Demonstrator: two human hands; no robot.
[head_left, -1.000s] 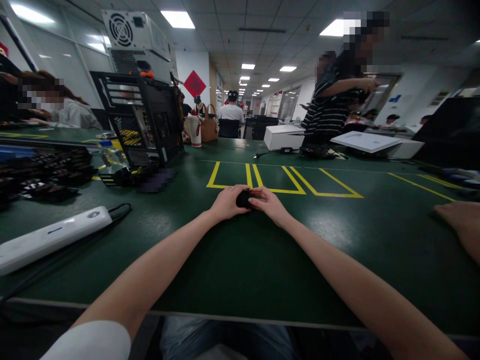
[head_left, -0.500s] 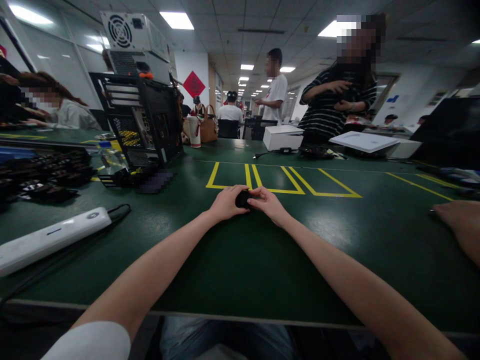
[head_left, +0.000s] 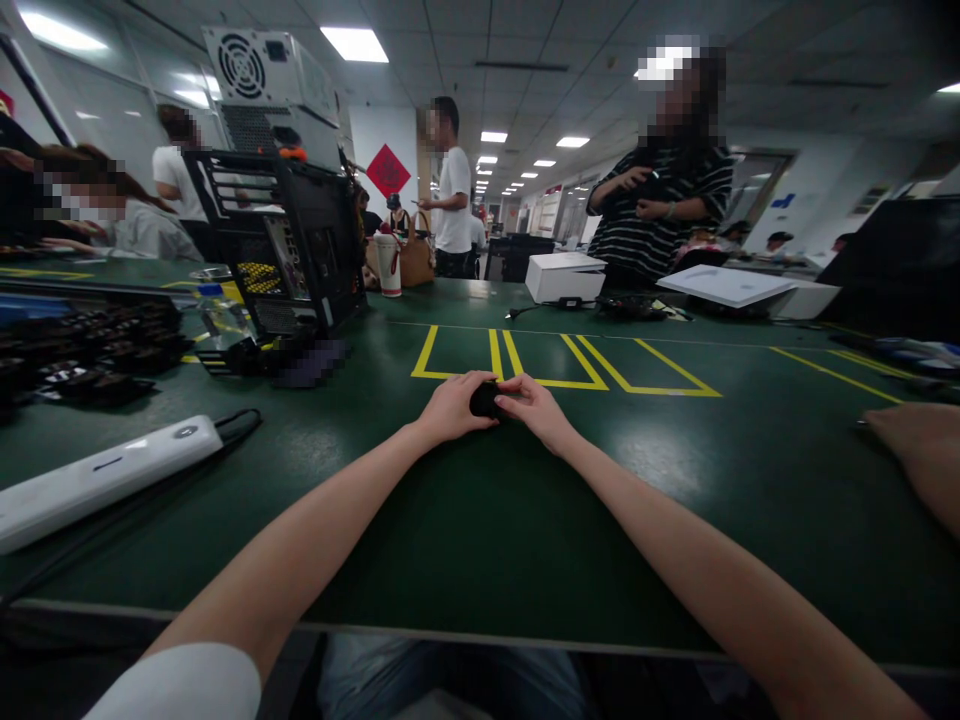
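Note:
Between my two hands is a small black object (head_left: 484,400), whose kind I cannot make out. My left hand (head_left: 455,404) curls round its left side, fingers over the far edge and thumb at the near edge. From the other side, the fingers of my right hand (head_left: 534,408) pinch its right edge. Both hands rest low at the green table (head_left: 480,540), just in front of yellow tape outlines (head_left: 525,382). The fingers hide much of the object.
To the left stand an open computer case (head_left: 292,230), a bottle (head_left: 223,315) and a white power strip (head_left: 112,475) with its cable. White boxes (head_left: 564,277) sit at the back. Another person's hand (head_left: 915,440) lies at the right edge. People stand beyond the table.
My hands and the black object stay practically in place. In the background, the person in the white shirt has moved left, and the person in stripes has shifted slightly left.

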